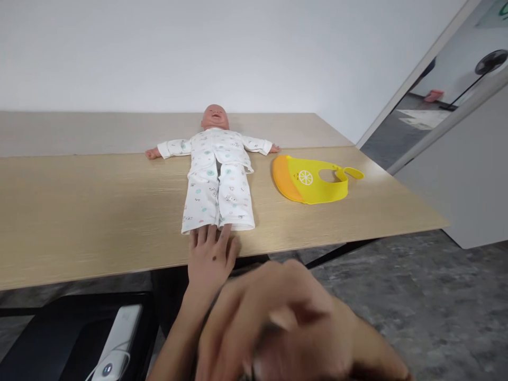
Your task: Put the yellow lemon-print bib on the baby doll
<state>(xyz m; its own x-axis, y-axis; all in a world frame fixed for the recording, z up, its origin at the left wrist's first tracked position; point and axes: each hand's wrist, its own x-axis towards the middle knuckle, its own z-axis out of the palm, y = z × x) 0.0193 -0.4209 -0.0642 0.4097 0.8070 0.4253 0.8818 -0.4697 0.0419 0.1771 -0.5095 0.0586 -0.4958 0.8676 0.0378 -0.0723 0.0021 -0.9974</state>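
A baby doll (215, 117) lies on its back with arms spread, dressed in a white printed top (217, 145) and matching trousers (202, 198). My left hand (210, 259) rests palm down at the table's front edge, fingers apart, its fingertips at the trouser hems. My right hand (278, 317) is raised close to the camera, blurred, with its fingers curled inward. Whatever is inside those fingers, if anything, cannot be made out. To the right of the doll lies a yellow bib (325, 182) with an orange pocket and a citrus-slice print.
The wooden table (99, 211) stands against a white wall (159, 53). Below its front left is a black chair seat (59, 328) bearing a white device (121, 333) with a cable. A doorway at the right shows a fan (491, 62).
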